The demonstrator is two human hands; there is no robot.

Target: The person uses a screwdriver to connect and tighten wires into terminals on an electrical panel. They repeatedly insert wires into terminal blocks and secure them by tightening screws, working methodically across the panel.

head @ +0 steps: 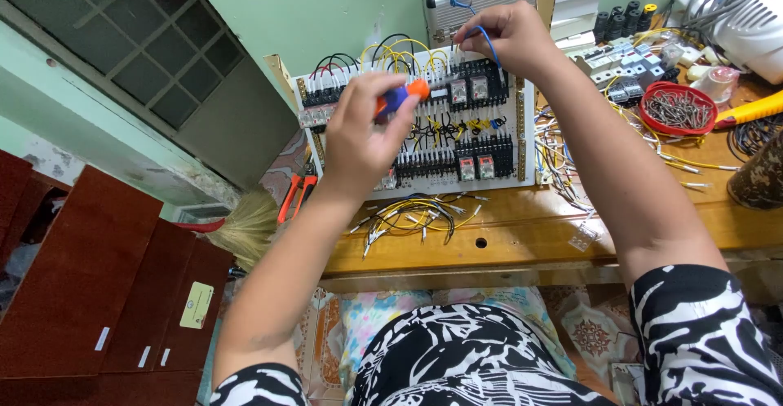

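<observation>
Head view shows the left hand (359, 133) closed round an orange-and-blue screwdriver (401, 96), its shaft aimed up-right at the wiring panel (424, 128), where the right hand (506, 35) pinches a blue wire (489, 43) at the top terminals.

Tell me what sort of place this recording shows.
Probably a home or small electrical workbench: a white wiring panel with relays and terminal blocks on a wooden table, a red bowl of metal screws, and loose yellow wires.

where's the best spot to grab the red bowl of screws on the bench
Probably by the rim of the red bowl, on its near-left edge. It sits open side up and full of screws, so a rim pinch keeps it level; a yellow tool crowds its right side.
</observation>
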